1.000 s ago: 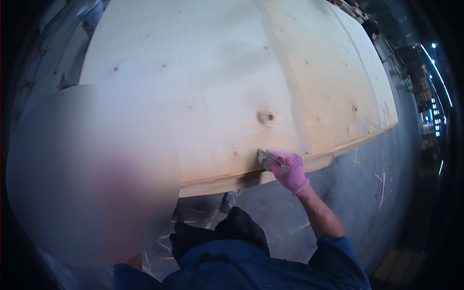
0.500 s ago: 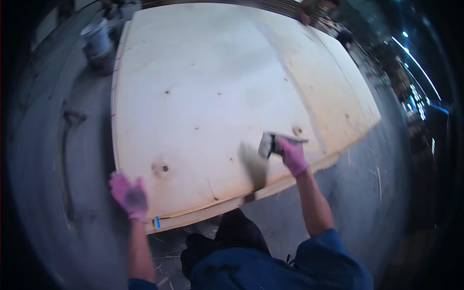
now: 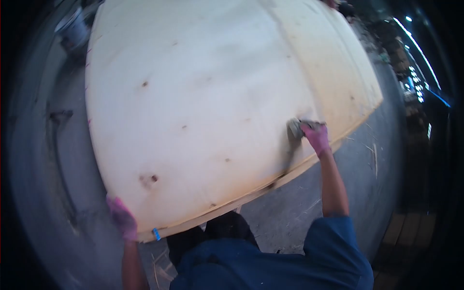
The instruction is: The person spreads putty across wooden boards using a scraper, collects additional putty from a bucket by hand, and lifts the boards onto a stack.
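A large pale wooden sheet (image 3: 208,101) with dark knots spreads out in front of me, its near edge curved by the lens. My right hand (image 3: 316,137), in a pink glove, is closed on a greyish scraper-like tool (image 3: 296,129) over the right part of the sheet, beside a knot. The tool's shadow falls toward the near edge. At the near left corner is my left hand (image 3: 123,218), also in a pink glove, against the sheet's edge; its fingers are blurred and partly hidden. A small blue mark (image 3: 156,234) shows on the edge close to it.
A whitish bucket (image 3: 73,30) stands on the floor at the upper left. Scraps of wood (image 3: 374,159) lie on the grey floor to the right. Part of another person (image 3: 330,4) shows beyond the sheet's far edge. Wooden boards (image 3: 408,229) are at the lower right.
My right hand has moved right and slightly away from me with the tool, across the sheet. My left hand, blurred out at first, was spread at the near left corner and has shifted slightly lower.
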Tool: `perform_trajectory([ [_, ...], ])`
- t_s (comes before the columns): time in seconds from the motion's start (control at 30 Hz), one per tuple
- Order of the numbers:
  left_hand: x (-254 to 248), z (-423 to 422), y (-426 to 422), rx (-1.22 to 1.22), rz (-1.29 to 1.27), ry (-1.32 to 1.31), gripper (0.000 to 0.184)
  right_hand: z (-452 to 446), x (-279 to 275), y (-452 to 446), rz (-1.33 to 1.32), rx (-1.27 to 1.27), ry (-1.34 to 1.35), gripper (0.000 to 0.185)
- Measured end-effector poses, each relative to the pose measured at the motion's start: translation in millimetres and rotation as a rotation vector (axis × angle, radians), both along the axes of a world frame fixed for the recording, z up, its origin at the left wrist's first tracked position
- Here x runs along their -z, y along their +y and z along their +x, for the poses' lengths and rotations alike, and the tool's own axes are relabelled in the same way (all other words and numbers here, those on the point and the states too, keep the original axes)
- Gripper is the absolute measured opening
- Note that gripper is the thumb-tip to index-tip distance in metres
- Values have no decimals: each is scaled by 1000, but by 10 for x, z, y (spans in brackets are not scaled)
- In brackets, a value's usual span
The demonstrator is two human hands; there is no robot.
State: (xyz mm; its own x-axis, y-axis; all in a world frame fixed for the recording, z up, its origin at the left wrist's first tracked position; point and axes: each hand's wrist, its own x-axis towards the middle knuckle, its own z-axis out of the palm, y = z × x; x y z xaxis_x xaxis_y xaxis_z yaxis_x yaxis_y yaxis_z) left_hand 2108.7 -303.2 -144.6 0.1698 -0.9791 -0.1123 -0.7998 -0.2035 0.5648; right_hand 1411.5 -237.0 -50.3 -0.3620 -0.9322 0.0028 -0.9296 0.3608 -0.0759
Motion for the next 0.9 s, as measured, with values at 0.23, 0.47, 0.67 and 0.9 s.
perform_trajectory([
  [0.23,-213,-111,-96,-88,-38,117,56,2315,110,-608,-60,-227,-598,16],
  [0.47,-100,65,-41,30,-20,172,59,3794,6,-14,-237,-377,-472,17],
  [0.67,-224,615,-29,261,70,428,59,4552,76,-281,-87,253,-1192,32],
  [0.9,380,2812,657,12,255,311,54,4146,278,-1092,-429,224,-1050,28],
])
